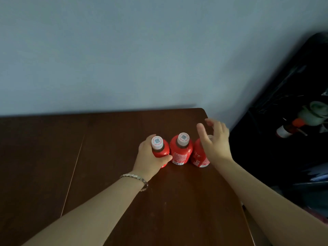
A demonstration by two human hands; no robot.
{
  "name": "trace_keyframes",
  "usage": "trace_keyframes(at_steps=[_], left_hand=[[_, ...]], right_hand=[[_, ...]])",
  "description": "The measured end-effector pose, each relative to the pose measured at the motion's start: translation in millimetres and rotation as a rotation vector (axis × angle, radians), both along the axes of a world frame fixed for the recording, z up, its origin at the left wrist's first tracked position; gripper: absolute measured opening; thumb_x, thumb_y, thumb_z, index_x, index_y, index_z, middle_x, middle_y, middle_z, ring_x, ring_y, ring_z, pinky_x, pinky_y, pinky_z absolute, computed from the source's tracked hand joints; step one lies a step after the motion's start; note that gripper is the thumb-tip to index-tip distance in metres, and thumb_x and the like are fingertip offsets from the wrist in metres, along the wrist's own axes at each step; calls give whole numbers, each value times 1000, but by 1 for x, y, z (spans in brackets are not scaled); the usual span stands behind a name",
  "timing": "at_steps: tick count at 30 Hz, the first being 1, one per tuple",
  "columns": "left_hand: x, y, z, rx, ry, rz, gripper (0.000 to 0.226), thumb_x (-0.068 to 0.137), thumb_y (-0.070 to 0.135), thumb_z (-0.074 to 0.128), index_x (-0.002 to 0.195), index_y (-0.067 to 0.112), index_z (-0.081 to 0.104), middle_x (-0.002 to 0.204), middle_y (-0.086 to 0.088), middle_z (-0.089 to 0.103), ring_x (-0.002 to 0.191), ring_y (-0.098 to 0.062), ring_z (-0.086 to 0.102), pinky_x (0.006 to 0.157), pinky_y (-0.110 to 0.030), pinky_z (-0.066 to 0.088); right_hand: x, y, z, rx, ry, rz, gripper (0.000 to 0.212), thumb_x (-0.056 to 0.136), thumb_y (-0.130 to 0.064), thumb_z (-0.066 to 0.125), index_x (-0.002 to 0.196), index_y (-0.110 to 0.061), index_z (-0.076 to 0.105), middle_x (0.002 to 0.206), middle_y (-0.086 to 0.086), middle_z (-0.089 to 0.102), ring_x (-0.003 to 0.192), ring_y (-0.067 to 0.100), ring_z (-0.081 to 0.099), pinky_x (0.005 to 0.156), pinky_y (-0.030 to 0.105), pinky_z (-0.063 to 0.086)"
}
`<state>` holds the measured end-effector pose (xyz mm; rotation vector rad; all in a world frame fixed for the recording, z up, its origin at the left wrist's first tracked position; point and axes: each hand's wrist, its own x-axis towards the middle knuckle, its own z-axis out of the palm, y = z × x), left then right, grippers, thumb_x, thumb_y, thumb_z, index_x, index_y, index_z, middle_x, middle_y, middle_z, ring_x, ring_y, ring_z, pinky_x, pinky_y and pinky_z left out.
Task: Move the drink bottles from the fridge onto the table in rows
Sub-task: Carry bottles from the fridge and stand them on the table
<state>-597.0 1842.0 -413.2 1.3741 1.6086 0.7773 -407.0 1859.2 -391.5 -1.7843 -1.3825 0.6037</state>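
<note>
Standing in a row near the far right corner of the dark brown table [106, 157], three red drink bottles with pale caps are seen from above in the head view, upright and side by side, their bodies touching or very nearly so. The left hand [149, 157] grips the left bottle [160, 150], fingers wrapped around its far side and thumb curled across the near side below the neck; a metal bracelet [135, 176] sits on that wrist. The middle bottle [182, 150] stands free of both hands, with a barcode label facing the camera. The right bottle [198, 157] is partly hidden by the right hand [215, 142], which hangs over its top and right side with the fingers spread and loosely bent, holding nothing; a bit of the pale cap shows between them, and whether the palm touches the bottle cannot be told. A thin seam [74, 167] runs diagonally across the tabletop, well to the left of the bottles. Behind the table rises a plain blue-grey wall [124, 59]. To the right of the table lies a dark, blurred area [284, 103] where a small bottle [285, 130] with an orange top lies tilted beside a pale green object [312, 112]; what else is there is too dim to make out
</note>
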Motion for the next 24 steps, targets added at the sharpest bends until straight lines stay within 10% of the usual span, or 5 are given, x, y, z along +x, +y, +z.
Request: trace_keyframes(at_steps=[5,11,20,24], left_hand=[[-3,5,1,-17,-30,-37,80,62,10,83,129,21,41,121,-3,55,110,-17,54,96,-30,42],[-6,8,4,-43,-16,-57,77,62,12,82,127,22,43,108,6,56,97,-10,55,85,-23,41],[1,2,22,-210,142,-64,98,71,18,78,145,13,14,144,-11,32,130,-26,38,108,-38,32],[7,-16,45,-431,435,-58,77,78,37,68,133,-3,32,133,-19,43,119,-30,48,97,-35,40]], right_hand=[[23,-34,-23,-367,216,152,108,63,-31,86,146,-26,18,148,5,29,130,21,40,107,42,38],[22,-18,-31,-313,200,164,92,63,-7,84,136,-25,31,126,0,51,106,14,53,85,24,41],[20,-19,-9,-573,51,130,106,71,-11,80,148,-16,8,139,13,46,121,29,52,101,41,45],[16,-35,18,-964,-256,282,53,83,-19,69,128,-6,44,107,9,60,95,19,59,67,21,50]])
